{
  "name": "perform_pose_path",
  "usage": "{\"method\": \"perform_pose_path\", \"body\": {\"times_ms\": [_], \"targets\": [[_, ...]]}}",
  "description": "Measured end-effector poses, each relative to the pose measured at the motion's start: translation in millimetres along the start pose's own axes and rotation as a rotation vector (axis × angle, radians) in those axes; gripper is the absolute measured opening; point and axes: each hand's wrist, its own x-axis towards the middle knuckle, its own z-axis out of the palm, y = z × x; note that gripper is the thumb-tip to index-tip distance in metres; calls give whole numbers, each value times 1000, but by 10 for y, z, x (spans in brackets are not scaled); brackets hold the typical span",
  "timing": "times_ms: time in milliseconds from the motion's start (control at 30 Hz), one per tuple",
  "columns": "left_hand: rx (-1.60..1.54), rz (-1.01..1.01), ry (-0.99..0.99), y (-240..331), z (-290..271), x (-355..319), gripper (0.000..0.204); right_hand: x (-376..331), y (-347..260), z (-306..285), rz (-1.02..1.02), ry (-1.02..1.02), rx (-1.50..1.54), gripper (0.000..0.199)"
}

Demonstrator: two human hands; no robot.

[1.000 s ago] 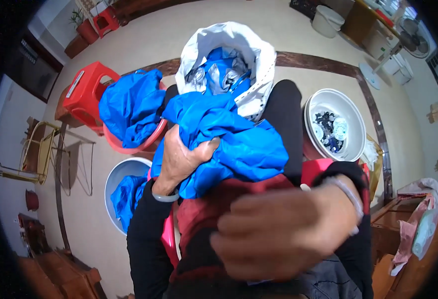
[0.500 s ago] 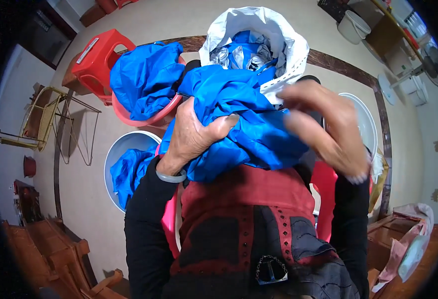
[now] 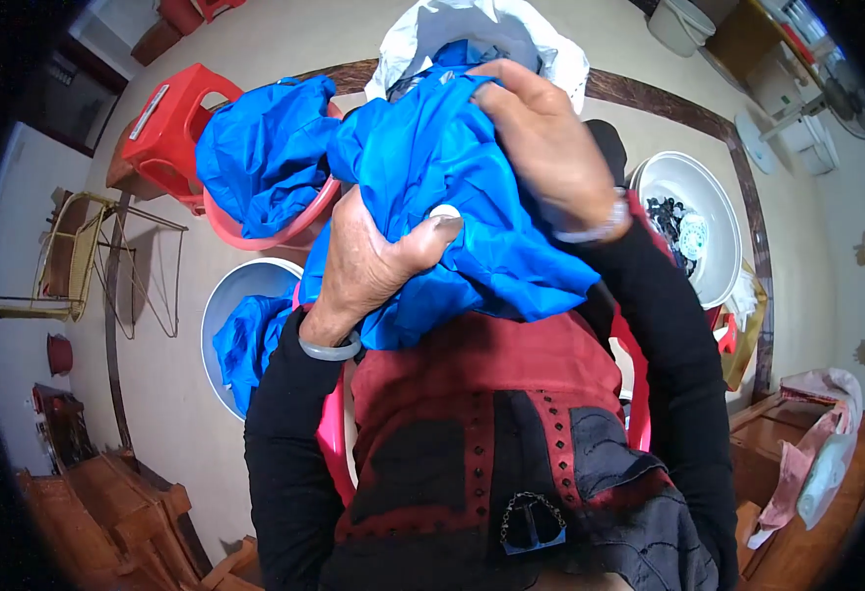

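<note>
**Blue fabric (image 3: 511, 241) bunched above the lap**

At left, a red stool (image 3: 171, 133) stands behind a pinkish basin (image 3: 289, 232) heaped with a blue bundle (image 3: 265, 158). The left hand (image 3: 368, 261) is closed around the fabric, thumb on top, fingers hidden. The right hand (image 3: 550, 143), blurred, bends its fingers at the fabric's upper edge; whether they pinch it, I cannot tell. Farther right sits a white tub (image 3: 716, 261) of dark pieces (image 3: 671, 219).

No wording or number is legible in this view. A narrow white label (image 3: 149, 113) sits along the edge of the red stool (image 3: 166, 123) at the upper left, and any print on it is too small to read. A pale patch (image 3: 63, 69) on the dark door (image 3: 76, 98) behind is too dim to tell as a sign.
</note>
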Motion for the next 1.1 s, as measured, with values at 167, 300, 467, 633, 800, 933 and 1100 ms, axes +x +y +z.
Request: {"method": "perform_pose_path", "body": {"times_ms": [167, 300, 467, 633, 800, 933, 1100], "targets": [[391, -97, -15, -85, -82, -74, 43, -144, 803, 363, -297, 189, -514, 20], [115, -121, 24, -23, -31, -56, 44, -553, 936, 681, -84, -10, -467, 15], [261, -178, 48, -29, -94, -32, 45, -327, 648, 104, -87, -202, -308, 25], [235, -164, 24, -67, -127, -19, 46, -294, -75, -294, -386, 25, -358, 23], [186, -218, 24, -14, -133, 7, 47, -568, -166, -223, -653, -362, -272, 16], [184, -168, 9, -33, -79, 17, 48, -540, -233, -374, -403, -417, -148, 15], [135, -133, -21, -19, -96, 0, 53, -383, -205, -220, -415, -369, -149, 18]]}}
